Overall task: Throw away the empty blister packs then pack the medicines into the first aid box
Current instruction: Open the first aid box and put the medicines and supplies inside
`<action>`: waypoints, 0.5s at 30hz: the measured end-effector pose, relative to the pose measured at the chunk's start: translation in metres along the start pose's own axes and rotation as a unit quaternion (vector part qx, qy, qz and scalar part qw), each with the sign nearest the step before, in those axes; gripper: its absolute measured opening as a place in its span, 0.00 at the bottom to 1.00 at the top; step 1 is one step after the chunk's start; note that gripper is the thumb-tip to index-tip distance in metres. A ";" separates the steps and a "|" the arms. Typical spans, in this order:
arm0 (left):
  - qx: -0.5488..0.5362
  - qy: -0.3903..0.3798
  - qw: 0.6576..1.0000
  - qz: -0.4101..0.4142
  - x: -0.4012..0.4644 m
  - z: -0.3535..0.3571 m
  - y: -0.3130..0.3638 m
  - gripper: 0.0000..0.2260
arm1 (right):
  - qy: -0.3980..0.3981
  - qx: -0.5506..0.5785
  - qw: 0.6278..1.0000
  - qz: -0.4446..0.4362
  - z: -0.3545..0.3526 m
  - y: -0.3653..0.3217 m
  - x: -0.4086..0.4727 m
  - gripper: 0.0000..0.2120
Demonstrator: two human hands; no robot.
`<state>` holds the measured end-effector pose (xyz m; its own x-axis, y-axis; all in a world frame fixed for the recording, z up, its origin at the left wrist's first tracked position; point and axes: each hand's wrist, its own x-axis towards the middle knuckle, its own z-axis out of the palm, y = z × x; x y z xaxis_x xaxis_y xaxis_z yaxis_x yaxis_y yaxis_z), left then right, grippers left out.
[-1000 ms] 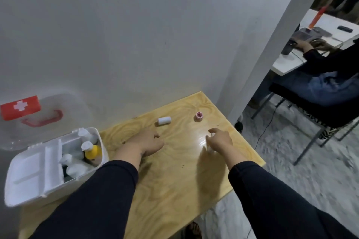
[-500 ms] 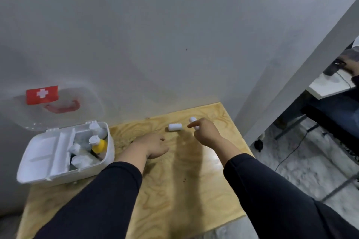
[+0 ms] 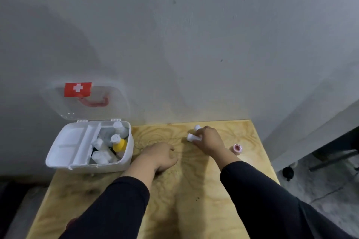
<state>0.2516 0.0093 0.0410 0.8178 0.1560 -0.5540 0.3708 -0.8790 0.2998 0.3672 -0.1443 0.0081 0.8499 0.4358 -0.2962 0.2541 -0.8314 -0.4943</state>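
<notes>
The white first aid box (image 3: 124, 163) stands open at the table's back left, its clear lid (image 3: 85, 101) with a red cross label leaning on the wall. Inside lie white bottles and a yellow-capped one (image 3: 118, 144). My right hand (image 3: 208, 139) is closed over two small white rolls (image 3: 191, 137) near the table's back edge. My left hand (image 3: 162, 156) rests curled on the wood, just right of the box; whether anything is in it is hidden. A small pink tape roll (image 3: 237, 148) lies right of my right wrist.
The wooden table (image 3: 194, 209) stands against a grey wall. Its right edge drops to a grey floor with a dark chair leg (image 3: 330, 161). A white inner tray (image 3: 71, 145) fills the box's left half.
My right hand carried one white roll from the table's right side to the back, then closed over the second roll too. The view swung left and down. My left hand stayed put.
</notes>
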 end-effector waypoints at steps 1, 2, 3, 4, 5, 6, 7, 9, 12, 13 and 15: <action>-0.011 0.004 1.000 0.001 -0.002 -0.001 -0.001 0.26 | 0.013 0.040 0.999 0.007 -0.002 -0.004 -0.003 0.19; -0.022 0.008 1.000 0.003 -0.003 -0.003 0.000 0.25 | 0.026 0.083 0.996 0.015 -0.005 -0.007 -0.004 0.18; -0.029 0.014 0.999 0.006 -0.003 -0.006 0.000 0.25 | 0.039 0.125 0.991 0.019 -0.009 -0.011 -0.005 0.17; -0.034 0.025 0.999 0.010 -0.005 -0.010 0.001 0.24 | 0.050 0.171 0.984 0.019 -0.015 -0.017 -0.008 0.16; -0.036 0.039 0.998 0.015 -0.009 -0.015 0.001 0.24 | 0.059 0.217 0.974 0.015 -0.021 -0.024 -0.012 0.16; -0.038 0.057 0.997 0.020 -0.013 -0.021 0.000 0.23 | 0.066 0.257 0.964 0.012 -0.027 -0.032 -0.017 0.17; -0.039 0.075 0.996 0.024 -0.017 -0.027 -0.001 0.22 | 0.074 0.280 0.957 0.009 -0.032 -0.040 -0.021 0.17; -0.033 0.104 0.993 0.032 -0.024 -0.039 -0.005 0.20 | 0.086 0.294 0.952 0.002 -0.040 -0.057 -0.029 0.17; -0.024 0.137 0.989 0.044 -0.040 -0.056 -0.017 0.19 | 0.085 0.318 0.944 -0.017 -0.044 -0.087 -0.041 0.14; -0.023 0.149 0.987 0.046 -0.046 -0.061 -0.024 0.18 | 0.086 0.320 0.943 -0.020 -0.043 -0.097 -0.047 0.14; -0.015 0.173 0.984 0.048 -0.060 -0.070 -0.040 0.18 | 0.086 0.312 0.946 -0.024 -0.038 -0.119 -0.057 0.14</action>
<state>0.2182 0.0660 0.1167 0.9488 0.2206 -0.2260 0.2922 -0.8847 0.3633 0.3064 -0.0830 0.1154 0.9201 0.3615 -0.1507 0.0176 -0.4225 -0.9062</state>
